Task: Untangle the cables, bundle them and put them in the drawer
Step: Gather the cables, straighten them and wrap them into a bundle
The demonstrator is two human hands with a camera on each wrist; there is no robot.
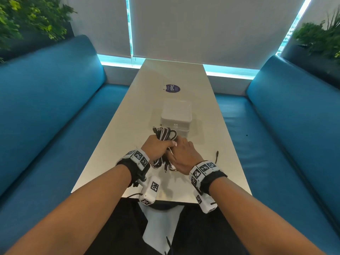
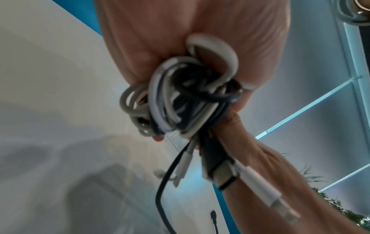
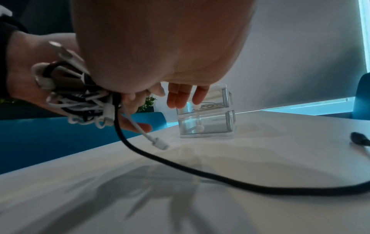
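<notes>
My left hand (image 1: 161, 144) grips a coiled bundle of black and white cables (image 1: 165, 134) just above the table, close in front of the clear two-drawer box (image 1: 176, 115). In the left wrist view the bundle (image 2: 180, 102) fills the fist, with a white plug (image 2: 276, 199) hanging below it. My right hand (image 1: 179, 150) is pressed against the bundle's right side and appears to pinch the black cable (image 3: 200, 175) where it leaves the coil. Its other fingers (image 3: 180, 98) hang straight. That cable trails over the table to its loose end (image 1: 217, 155). Both drawers (image 3: 206, 125) look closed.
The long pale table (image 1: 128, 126) runs between two blue benches (image 1: 55, 107). A round purple sticker (image 1: 172, 88) lies beyond the box. A short white cable end (image 3: 158, 142) dangles from the bundle just above the tabletop. Plants stand behind both benches.
</notes>
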